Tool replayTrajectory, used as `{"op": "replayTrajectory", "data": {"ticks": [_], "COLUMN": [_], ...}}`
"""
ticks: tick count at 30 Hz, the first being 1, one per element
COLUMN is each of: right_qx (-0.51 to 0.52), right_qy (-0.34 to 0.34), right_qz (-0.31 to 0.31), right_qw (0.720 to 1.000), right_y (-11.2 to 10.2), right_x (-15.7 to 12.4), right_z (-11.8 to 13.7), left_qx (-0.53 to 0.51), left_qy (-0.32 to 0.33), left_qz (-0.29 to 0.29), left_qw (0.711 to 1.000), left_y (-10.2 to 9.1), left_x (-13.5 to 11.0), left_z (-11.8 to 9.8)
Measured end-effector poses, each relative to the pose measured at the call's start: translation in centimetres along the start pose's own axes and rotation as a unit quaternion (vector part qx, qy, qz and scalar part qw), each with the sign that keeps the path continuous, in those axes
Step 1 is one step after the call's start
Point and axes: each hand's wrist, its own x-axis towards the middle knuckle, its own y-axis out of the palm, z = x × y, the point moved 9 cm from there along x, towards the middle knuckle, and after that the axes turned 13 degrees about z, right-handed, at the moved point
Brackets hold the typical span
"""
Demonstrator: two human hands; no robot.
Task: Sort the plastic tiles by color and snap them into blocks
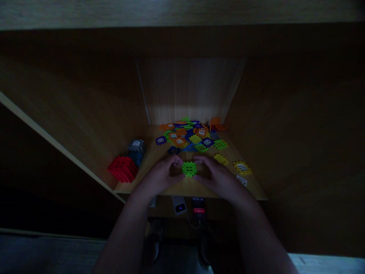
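Green tile [189, 169], 1: notched edges, windowed centre; located between the hands, over the front part of the wooden shelf [252, 190]; whether lifted or resting on the board, cannot tell. Left hand [164, 174], 1: fingers and thumb curved into a pinch, gripping the tile at its left edge, fingers at the far corner, thumb at the near corner. Right hand [219, 175], 1: matching pinch at the right edge, index finger extended along the far corner, thumb at the near corner. Pile [195, 139], 1: loose flat tiles in orange, green, purple, blue and yellow, several with white window inserts, heaped beyond the hands toward the back panel [189, 91]. Orange piece [216, 121], 1: standing tilted at the pile's right rear. Red stack [123, 169], 1: at the left front of the shelf, well apart from the left hand. Blue stack [136, 158], 1: just behind the red. Grey stack [137, 144], 1: behind the blue, white insert on top. Yellow tile [220, 159], 1: flat, near the right hand. Yellow frame [242, 167], 1: white insert within, farther right. White insert [242, 180], 1: loose, just in front of the frame. Below the shelf edge: pale device [179, 205], 1, and phone [199, 207], 1, screen lit, cable [192, 226] attached.
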Motion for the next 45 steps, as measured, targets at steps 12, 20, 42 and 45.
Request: {"op": "replayTrajectory", "data": {"ticks": [12,20,42,45], "right_qx": [-0.104,-0.215,-0.205,-0.202], "right_qy": [0.096,0.072,0.158,0.157], "right_qz": [-0.13,-0.111,-0.158,-0.168], "right_qw": [0.981,0.968,0.953,0.952], "right_y": [-2.0,-0.6,-2.5,-2.6], "right_x": [-0.7,0.0,-0.1,-0.3], "right_z": [-1.7,-1.5,-3.0,-2.8], "left_qx": [0.008,0.013,0.014,0.015], "left_qy": [-0.003,0.002,-0.018,-0.013], "left_qz": [-0.005,-0.011,-0.01,-0.008], "left_qw": [1.0,1.0,1.0,1.0], "left_y": [0.0,0.1,-0.1,-0.1], "left_x": [0.0,-0.1,-0.1,-0.1], "left_z": [0.1,0.2,0.1,0.2]}}
